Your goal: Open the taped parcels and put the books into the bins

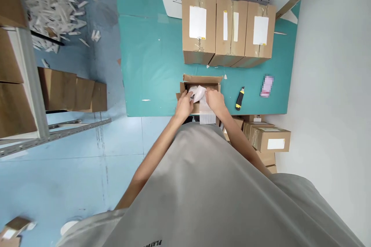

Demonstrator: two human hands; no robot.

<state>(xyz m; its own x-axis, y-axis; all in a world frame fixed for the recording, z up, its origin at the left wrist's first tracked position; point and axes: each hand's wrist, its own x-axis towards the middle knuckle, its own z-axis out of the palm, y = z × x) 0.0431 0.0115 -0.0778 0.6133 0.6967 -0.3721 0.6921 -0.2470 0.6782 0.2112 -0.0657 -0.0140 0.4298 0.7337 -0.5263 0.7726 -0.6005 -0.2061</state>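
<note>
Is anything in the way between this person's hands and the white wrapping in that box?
Nothing visible: the left hand and right hand are both at the white wrapping. The box is open on top, and the cutter lies off to the right.

The person wears a loose grey fabric shirt [199, 177] whose sleeves [298, 191] leave both forearms [153, 163] bare. Black capital lettering [158, 243] marks its front.
</note>
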